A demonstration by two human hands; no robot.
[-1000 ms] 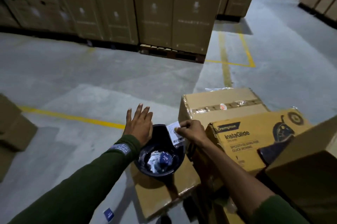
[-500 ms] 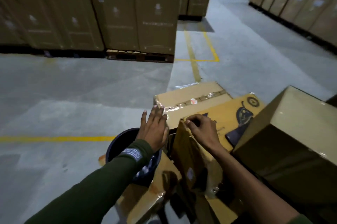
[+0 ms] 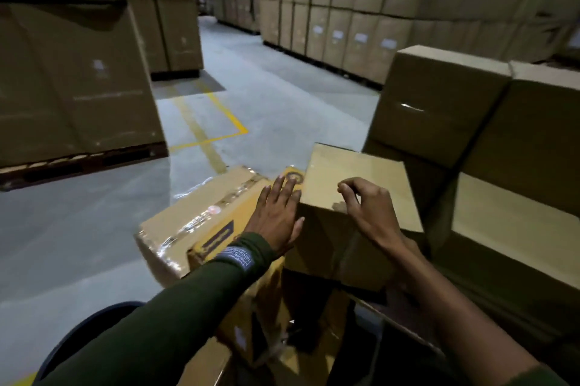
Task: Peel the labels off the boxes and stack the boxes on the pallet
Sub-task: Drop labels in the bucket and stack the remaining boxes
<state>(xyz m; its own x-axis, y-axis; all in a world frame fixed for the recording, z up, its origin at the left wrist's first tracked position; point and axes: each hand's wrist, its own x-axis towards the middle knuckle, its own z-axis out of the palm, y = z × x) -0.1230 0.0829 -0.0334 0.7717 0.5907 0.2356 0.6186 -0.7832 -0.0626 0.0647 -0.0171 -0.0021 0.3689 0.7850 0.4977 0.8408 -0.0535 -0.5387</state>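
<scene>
Warehouse shot, going big to small. Walls of stacked brown cardboard cartons [image 3: 361, 9] fill 12 to 2 o'clock, and another tall dark stack on a wooden pallet [image 3: 81, 162] sits at 9 to 10, with grey concrete floor [image 3: 78, 228] and yellow painted floor lines [image 3: 213, 137] between them. Two big plain brown cartons [image 3: 470, 109] stand at 3 o'clock, right up against the work spot

The thing that matters is the plain tan cardboard box [image 3: 354, 216] dead centre. It's tilted, one corner pointing up at 12, and it rests on the other boxes. Its long axis looks like it runs roughly 10 to 4, though the angle makes that a guess. No label visible on the faces showing

The right hand [image 3: 370, 210] is on its top face, fingers curled with fingertips and thumb close together like a pinch, but I can't tell if anything is between them. The left hand [image 3: 276, 216] lies flat, fingers straight and apart, at the box's 9 o'clock edge, over the yellow printed carton with clear tape [image 3: 194, 219] lying just beside it

So both hands are basically at the box, right one nearer its middle. My read: next is gripping and lifting it. The big cartons at 3 o'clock crowd that side, and the dark round bucket rim [image 3: 84, 332] at 7 sits low near the left sleeve
</scene>
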